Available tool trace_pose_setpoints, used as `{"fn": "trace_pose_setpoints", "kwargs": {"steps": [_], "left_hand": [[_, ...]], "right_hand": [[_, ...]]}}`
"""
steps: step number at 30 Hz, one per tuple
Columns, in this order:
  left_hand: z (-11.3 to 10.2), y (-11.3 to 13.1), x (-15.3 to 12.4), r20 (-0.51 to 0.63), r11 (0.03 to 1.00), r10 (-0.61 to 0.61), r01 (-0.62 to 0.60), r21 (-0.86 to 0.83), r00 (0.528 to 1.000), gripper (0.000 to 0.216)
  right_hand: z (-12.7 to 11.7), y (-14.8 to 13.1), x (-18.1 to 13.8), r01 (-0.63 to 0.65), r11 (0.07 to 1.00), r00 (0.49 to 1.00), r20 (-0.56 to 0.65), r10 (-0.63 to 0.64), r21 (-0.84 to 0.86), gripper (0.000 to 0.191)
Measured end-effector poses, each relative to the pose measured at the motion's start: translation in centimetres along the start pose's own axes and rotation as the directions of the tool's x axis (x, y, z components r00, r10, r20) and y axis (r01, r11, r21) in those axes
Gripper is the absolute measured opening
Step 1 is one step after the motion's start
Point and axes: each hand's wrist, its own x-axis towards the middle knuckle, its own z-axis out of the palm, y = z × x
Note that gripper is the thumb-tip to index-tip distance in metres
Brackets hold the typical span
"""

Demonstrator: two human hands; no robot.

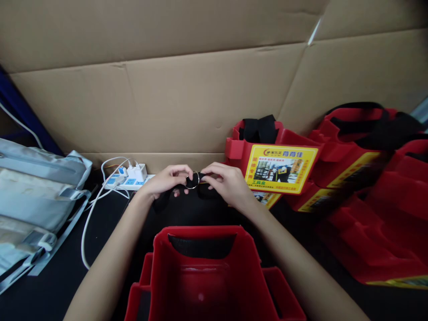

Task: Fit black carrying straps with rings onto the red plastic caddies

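Note:
Beyond the far rim of a red plastic tool box [203, 240], both hands meet over a black strap [191, 182] threaded at a thin metal ring [198, 179]. My left hand [170, 180] is closed, thumb and fingers pinching the strap on the ring's left side. On the other side, my right hand [229, 182] pinches the strap close to the ring, its fingers bent and pressed together. The strap end inside each grip is partly hidden by the fingers. The box stands open toward me, with black webbing behind the slot in its far wall.
More red tool boxes [364, 223] with black straps crowd the right side, one bearing a yellow printed label [282, 169]. A white power strip [127, 182] with plugs and cables lies at the left, near a grey backpack [36, 191]. Cardboard [200, 102] walls off the back.

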Motion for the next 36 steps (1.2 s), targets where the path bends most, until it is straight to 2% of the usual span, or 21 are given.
{"fn": "trace_pose_setpoints", "kwargs": {"steps": [1, 3, 5, 7, 10, 13, 15, 18, 19, 21, 23, 24, 26, 28, 33, 36], "left_hand": [[0.0, 0.1, -0.1, 0.016, 1.000, 0.002, -0.002, 0.005, 1.000, 0.014], [-0.2, 0.4, -0.3, 0.036, 1.000, 0.016, -0.017, 0.019, 0.999, 0.020], [-0.4, 0.7, -0.6, 0.032, 0.999, 0.032, -0.033, 0.039, 0.999, 0.026], [-0.8, 0.8, -0.8, 0.014, 0.998, 0.036, -0.037, 0.056, 0.999, 0.030], [-1.2, 0.8, -1.0, 0.006, 0.995, 0.041, -0.041, 0.088, 0.999, 0.034], [-1.3, 0.8, -1.0, -0.019, 0.986, 0.066, -0.062, 0.156, 0.998, 0.035], [-1.1, 0.8, -1.0, -0.033, 0.979, 0.073, -0.065, 0.195, 0.997, 0.037], [-0.5, 1.0, -1.0, -0.026, 0.964, 0.069, -0.059, 0.259, 0.997, 0.039], [-0.3, 1.1, -0.9, -0.017, 0.958, 0.075, -0.067, 0.280, 0.997, 0.041], [0.3, 1.2, -0.8, 0.020, 0.943, 0.091, -0.092, 0.320, 0.996, 0.046], [0.8, 1.3, -0.7, 0.051, 0.924, 0.102, -0.113, 0.366, 0.994, 0.049], [1.1, 1.3, -0.7, 0.058, 0.914, 0.106, -0.120, 0.387, 0.993, 0.049], [1.5, 1.3, -0.5, 0.052, 0.901, 0.129, -0.139, 0.411, 0.990, 0.042], [1.8, 1.1, -0.4, 0.053, 0.899, 0.163, -0.170, 0.404, 0.985, 0.036], [2.0, 0.6, -0.1, 0.048, 0.902, 0.160, -0.166, 0.398, 0.986, 0.031], [1.8, 0.3, 0.0, 0.010, 0.894, 0.157, -0.146, 0.423, 0.988, 0.033]], "right_hand": [[-0.4, -0.7, -0.2, 0.090, 0.982, 0.996, -0.004, -0.092, -0.164, 0.005], [-1.2, -2.0, -0.6, 0.238, 0.867, 0.965, 0.003, -0.264, -0.438, 0.009], [-2.0, -3.1, -0.9, 0.272, 0.781, 0.934, -0.039, -0.354, -0.563, 0.010], [-3.0, -3.9, -1.2, 0.229, 0.748, 0.917, -0.121, -0.381, -0.622, 0.009], [-4.6, -4.6, -1.5, 0.157, 0.774, 0.890, -0.252, -0.380, -0.614, 0.010], [-6.2, -4.6, -1.5, 0.139, 0.835, 0.854, -0.363, -0.373, -0.532, 0.011], [-6.7, -4.5, -1.3, 0.168, 0.873, 0.836, -0.403, -0.372, -0.458, 0.010], [-6.2, -4.4, -1.1, 0.281, 0.907, 0.830, -0.395, -0.394, -0.315, 0.009], [-5.7, -4.4, -1.0, 0.313, 0.912, 0.842, -0.368, -0.395, -0.264, 0.009], [-4.4, -4.5, -1.2, 0.325, 0.932, 0.902, -0.243, -0.356, -0.161, 0.010], [-3.0, -4.5, -1.4, 0.269, 0.958, 0.961, -0.033, -0.274, -0.097, 0.014], [-2.4, -4.3, -1.4, 0.239, 0.966, 0.970, 0.070, -0.233, -0.098, 0.016], [-1.5, -3.8, -1.4, 0.214, 0.962, 0.958, 0.227, -0.173, -0.169, 0.018], [-1.0, -3.2, -1.2, 0.239, 0.930, 0.938, 0.313, -0.147, -0.281, 0.016], [-1.0, -3.1, -1.0, 0.377, 0.826, 0.884, 0.430, -0.185, -0.419, 0.012], [-1.1, -3.4, -1.3, 0.381, 0.775, 0.875, 0.468, -0.126, -0.504, 0.016]]}}
